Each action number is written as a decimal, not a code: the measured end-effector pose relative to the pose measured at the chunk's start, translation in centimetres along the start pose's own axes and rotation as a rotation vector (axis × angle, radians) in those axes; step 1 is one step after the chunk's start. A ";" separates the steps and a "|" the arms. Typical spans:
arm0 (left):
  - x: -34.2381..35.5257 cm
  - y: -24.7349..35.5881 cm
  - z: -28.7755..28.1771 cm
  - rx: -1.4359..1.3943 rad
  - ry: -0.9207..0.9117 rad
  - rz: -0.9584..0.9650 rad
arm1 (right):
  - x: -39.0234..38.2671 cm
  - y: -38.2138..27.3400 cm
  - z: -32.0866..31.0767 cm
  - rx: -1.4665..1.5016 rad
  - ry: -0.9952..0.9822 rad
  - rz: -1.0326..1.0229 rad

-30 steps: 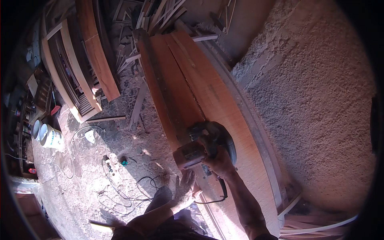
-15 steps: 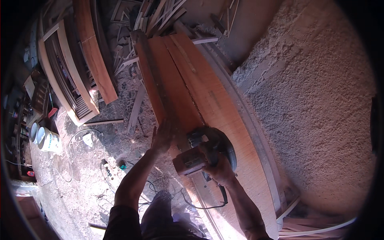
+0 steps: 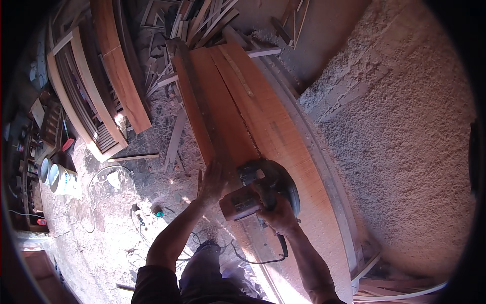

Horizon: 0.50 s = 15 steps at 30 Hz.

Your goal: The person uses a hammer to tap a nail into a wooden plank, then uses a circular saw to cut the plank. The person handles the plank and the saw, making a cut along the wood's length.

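My right hand (image 3: 279, 215) is wrapped around the handle of a circular saw (image 3: 268, 190), which sits flat on a long reddish-brown wooden board (image 3: 288, 152). A dark, narrow cut line runs from the saw's front toward the board's far end. Along the board's left side lies a long, darker straight strip (image 3: 195, 96), beside the saw. On the board's left edge, just left of the saw, my left hand (image 3: 212, 181) rests with its fingers stretched out. The saw's blade is hidden beneath its body, and its cord (image 3: 258, 262) hangs toward me.
Wooden frames (image 3: 83, 86) and a wide plank (image 3: 119, 66) stand at the far left. Scrap strips (image 3: 202, 20) are heaped beyond the board. White buckets (image 3: 63, 180) and looping cables (image 3: 93, 202) lie on the dusty floor. A rough sawdust-coloured mound (image 3: 395, 131) rises at right.
My left hand has slid slightly nearer along the board's edge. The view has shifted a little. My right hand and the saw look almost unmoved on the board.
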<state>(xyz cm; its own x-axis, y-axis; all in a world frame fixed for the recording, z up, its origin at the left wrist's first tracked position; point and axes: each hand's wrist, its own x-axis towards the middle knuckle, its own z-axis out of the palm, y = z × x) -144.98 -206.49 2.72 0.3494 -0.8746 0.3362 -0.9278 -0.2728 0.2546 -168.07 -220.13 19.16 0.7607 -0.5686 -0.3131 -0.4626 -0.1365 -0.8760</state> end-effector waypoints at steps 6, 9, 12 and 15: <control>-0.3 -0.6 3.3 -0.059 0.023 -0.211 | 1.5 -1.1 0.4 0.030 0.002 -0.017; -0.6 -1.1 3.8 -0.002 0.218 -0.092 | 2.4 -1.4 0.9 0.037 0.038 -0.102; -0.9 -1.0 3.1 0.001 -0.067 -0.193 | 3.1 -1.5 0.9 0.039 0.034 -0.077; -0.9 -0.5 2.4 -0.120 -0.011 -0.210 | 3.8 -1.8 1.1 0.036 0.021 -0.069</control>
<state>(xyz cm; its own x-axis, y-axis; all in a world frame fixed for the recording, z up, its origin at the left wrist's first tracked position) -145.13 -206.54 0.11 0.5312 -0.8080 0.2551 -0.8123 -0.4001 0.4243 -163.86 -221.21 19.13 0.7800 -0.5762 -0.2443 -0.3926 -0.1466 -0.9079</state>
